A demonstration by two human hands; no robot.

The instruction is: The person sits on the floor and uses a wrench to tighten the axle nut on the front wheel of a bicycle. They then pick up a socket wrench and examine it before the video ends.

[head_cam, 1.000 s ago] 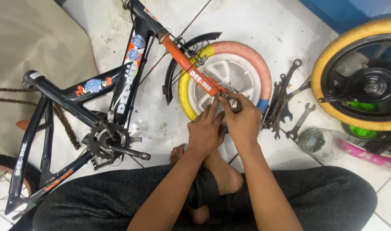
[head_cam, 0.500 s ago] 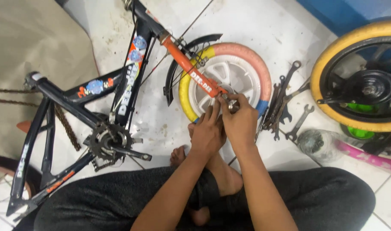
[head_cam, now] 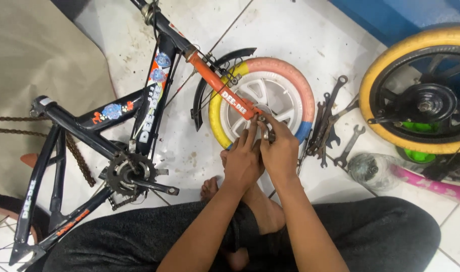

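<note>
Head view — what have the hands got?
— Both, mid-frame: right hand point(head_cam: 280, 151) pinches a small metal part point(head_cam: 266, 132) at the white wheel's hub point(head_cam: 262, 108); left hand point(head_cam: 244, 160) lies loosely curled beside it, holding nothing I can see.

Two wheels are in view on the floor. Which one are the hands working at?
The small white plastic-spoked wheel with the yellow, pink and blue tyre, at the orange fork; both hands sit at its hub. The yellow-tyred black wheel lies untouched, far right.
</note>
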